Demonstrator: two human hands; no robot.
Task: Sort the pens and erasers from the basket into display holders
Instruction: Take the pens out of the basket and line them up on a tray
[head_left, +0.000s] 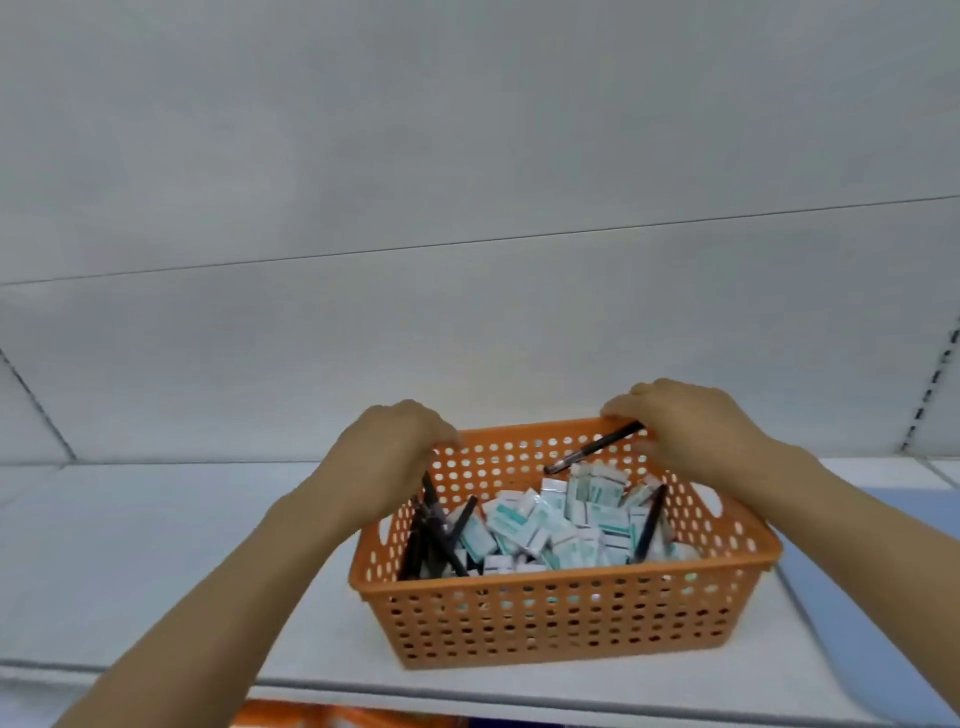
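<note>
Both hands grip the orange basket (566, 618) at its far corners: my left hand (395, 452) curls over the far-left rim, my right hand (691, 426) over the far-right rim. The basket sits on a white shelf (156, 545), filled with boxed erasers (550, 519) in the middle and black pens (431, 535) mostly along the left wall, one pen (597, 448) leaning on the far wall. No display holders are visible. I should keep the basket level and move it slowly, so loose pens do not slip out
</note>
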